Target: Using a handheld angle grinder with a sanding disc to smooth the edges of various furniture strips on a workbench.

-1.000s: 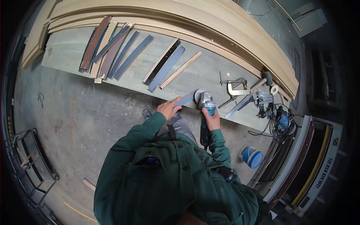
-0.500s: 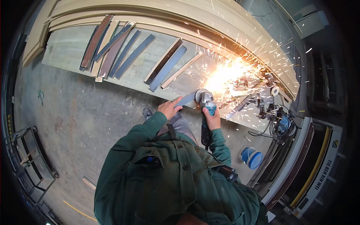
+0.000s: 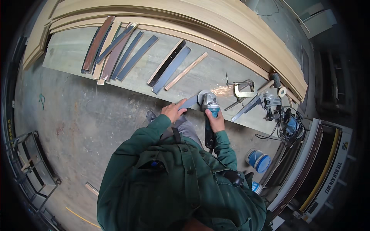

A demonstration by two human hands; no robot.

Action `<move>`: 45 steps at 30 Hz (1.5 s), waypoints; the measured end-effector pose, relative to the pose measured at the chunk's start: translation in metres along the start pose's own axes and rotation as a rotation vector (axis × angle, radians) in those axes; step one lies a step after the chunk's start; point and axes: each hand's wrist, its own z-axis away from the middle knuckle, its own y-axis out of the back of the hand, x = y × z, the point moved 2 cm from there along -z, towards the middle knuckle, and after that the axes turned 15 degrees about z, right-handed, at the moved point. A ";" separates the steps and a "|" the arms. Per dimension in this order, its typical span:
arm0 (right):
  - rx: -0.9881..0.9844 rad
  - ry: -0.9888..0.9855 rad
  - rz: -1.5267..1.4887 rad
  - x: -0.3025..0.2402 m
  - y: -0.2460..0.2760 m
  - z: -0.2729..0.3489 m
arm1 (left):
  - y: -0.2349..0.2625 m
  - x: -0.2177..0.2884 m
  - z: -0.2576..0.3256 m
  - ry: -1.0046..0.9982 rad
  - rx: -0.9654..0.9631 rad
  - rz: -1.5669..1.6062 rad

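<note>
My right hand [image 3: 216, 120] is wrapped round an angle grinder [image 3: 210, 111] with a teal and black body and a silver head. Its disc [image 3: 201, 97] rests at the far end of a grey-blue strip [image 3: 189, 102], and a small spray of sparks [image 3: 223, 91] flies off to the right. The near end of that strip is gripped by my left hand [image 3: 173, 112] at the front edge of the workbench [image 3: 246, 120]. Whether the disc presses on the strip's end or sits just over it is hard to make out.
Several strips [image 3: 137, 57] lie to the left on the bench. At right are a C-clamp [image 3: 246, 89], a hammer [image 3: 274, 79], a tape roll [image 3: 282, 91] and a blue power tool [image 3: 290, 125] with cables. Long wooden boards [image 3: 173, 15] line the far side. A blue bucket [image 3: 259, 161] stands on the floor.
The large bright burst of sparks has shrunk to a small spray, uncovering the clamp and hammer. The grinder has shifted slightly left; my left hand stays on the strip.
</note>
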 end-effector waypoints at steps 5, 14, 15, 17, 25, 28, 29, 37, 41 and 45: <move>0.042 -0.066 0.006 0.014 0.007 -0.001 | 0.000 -0.001 0.000 -0.012 0.013 0.005; 0.188 -0.214 -0.125 0.031 0.034 0.010 | 0.002 -0.009 0.001 -0.054 0.042 0.146; 0.224 -0.195 -0.162 0.035 0.034 0.012 | 0.002 -0.008 0.000 -0.062 0.063 0.249; 0.225 -0.210 -0.210 0.038 0.039 0.015 | 0.003 -0.001 0.000 -0.057 0.235 0.778; 0.230 -0.249 -0.230 0.049 0.051 0.019 | -0.028 0.028 -0.023 0.308 0.323 1.900; 0.226 -0.249 -0.244 0.065 0.048 0.014 | -0.053 0.024 -0.043 0.347 0.190 2.013; 0.230 -0.230 -0.278 0.062 0.047 0.013 | -0.058 0.021 -0.046 0.416 -0.047 1.889; 0.202 -0.157 -0.164 0.037 0.052 0.007 | -0.004 0.063 -0.050 -0.506 0.315 -0.075; 0.139 -0.099 -0.116 0.029 0.043 -0.008 | -0.004 0.035 -0.063 -0.404 0.257 -0.209; 0.066 -0.075 -0.096 0.023 0.027 -0.022 | -0.008 0.030 -0.063 -0.415 0.278 -0.178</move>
